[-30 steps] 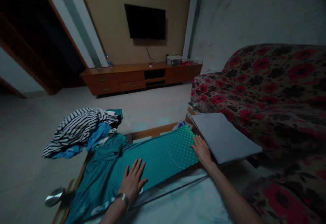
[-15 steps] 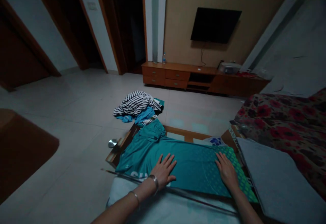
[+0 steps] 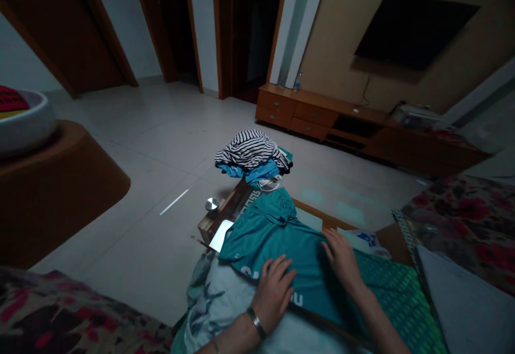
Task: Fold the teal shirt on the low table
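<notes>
A teal short-sleeved shirt point(image 3: 257, 236) with white lettering and a green patterned lower end lies spread sideways over a low glass-topped table point(image 3: 219, 217). My left hand point(image 3: 276, 287), with bracelets at the wrist, rests palm down on the shirt's near edge, over its lettering, fingers spread. My right hand point(image 3: 341, 255) is by the shirt's far edge near the middle, fingers extended and slightly bent, casting a shadow on the fabric. Neither hand grips the fabric. Whitish printed cloth point(image 3: 217, 300) is nearest me, below the shirt's near edge.
Beyond the table's far left corner sits a clothes pile point(image 3: 249, 153) with a striped garment on top. A white bowl point(image 3: 28, 128) stands on a brown surface at left. Floral covers point(image 3: 450, 214) lie at right and lower left. A long wooden cabinet point(image 3: 306, 112) lines the far wall.
The view has turned left. My right hand has moved left along the shirt, away from the green end toward the middle. My left hand stays near the lettering, closer to the near edge.
</notes>
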Tool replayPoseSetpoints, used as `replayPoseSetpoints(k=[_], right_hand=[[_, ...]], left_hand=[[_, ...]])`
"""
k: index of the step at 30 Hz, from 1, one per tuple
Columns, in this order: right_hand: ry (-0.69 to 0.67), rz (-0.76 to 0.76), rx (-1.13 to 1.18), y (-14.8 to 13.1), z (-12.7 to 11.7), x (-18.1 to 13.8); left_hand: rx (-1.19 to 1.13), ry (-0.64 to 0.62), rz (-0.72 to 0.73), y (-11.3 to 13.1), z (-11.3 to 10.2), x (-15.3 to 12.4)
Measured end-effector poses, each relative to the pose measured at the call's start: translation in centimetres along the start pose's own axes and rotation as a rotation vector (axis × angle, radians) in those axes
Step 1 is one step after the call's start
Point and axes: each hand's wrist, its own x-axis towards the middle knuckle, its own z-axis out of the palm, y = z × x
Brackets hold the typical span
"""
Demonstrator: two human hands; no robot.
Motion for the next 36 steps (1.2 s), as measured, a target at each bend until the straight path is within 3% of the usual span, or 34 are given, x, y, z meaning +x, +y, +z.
replayPoseSetpoints(k=[3,5,7,9,13,18,24,29,33,36], right_hand=[[-0.186,-0.337,0.222,-11.3,1.0,7.7],[-0.299,-0.506,0.248,-17.3,2.2,11.0],[-0.388,-0.606,0.165,-21.4,3.4,13.0],[-0.45,-0.623,0.023,-23.5,4.4,14.2],[-0.484,-0.623,-0.125,-23.6,5.5,15.1],[-0.533,-0.739,0.049,-20.9,5.5,14.5],[-0.599,-0.722,0.189,-20.1,4.9,13.4],[-0.576,-0.637,0.379,-20.4,5.6,14.3],[-0.538,-0.569,0.508,-20.6,6.6,15.9],[-0.567,-0.543,0.45,-21.4,7.9,16.9]], left_hand=[[-0.018,0.128,-0.055,-1.3,-1.8,-2.1],[-0.014,0.19,-0.07,-2.4,-2.7,-3.4],[0.0,0.241,-0.083,-3.5,-3.3,-4.6],[0.015,0.283,-0.106,-4.6,-3.9,-5.7],[0.052,0.37,-0.247,-6.6,-5.0,-7.2],[0.076,0.408,-0.438,-9.3,-5.5,-7.7],[0.04,0.345,-0.447,-10.9,-5.7,-7.0],[-0.06,0.248,-0.4,-12.0,-6.9,-6.0],[-0.102,0.229,-0.466,-13.6,-8.5,-5.9],[-0.107,0.229,-0.547,-14.5,-9.6,-6.3]])
